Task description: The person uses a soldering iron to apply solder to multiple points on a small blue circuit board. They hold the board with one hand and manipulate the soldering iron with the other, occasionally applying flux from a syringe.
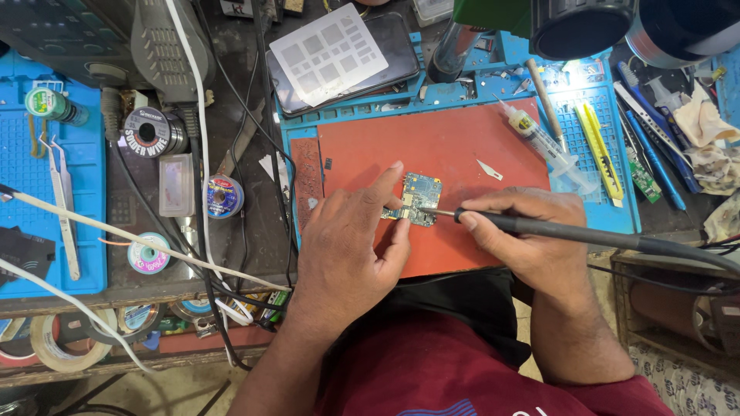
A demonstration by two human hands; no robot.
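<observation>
Left hand (351,243) grip pinches one small circuit board (416,199) at frame centre; right hand (532,231) grip clamps one soldering iron (586,235), tip touching the board.

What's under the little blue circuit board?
The blue circuit board lies on a red mat. The left hand covers the board's left edge, so that part stays hidden.

Bright, even light falls from above onto the red mat (462,154); shadows are soft and short. The centre is sharp; the dark lamp (578,23) at the top edge is blurred.
</observation>
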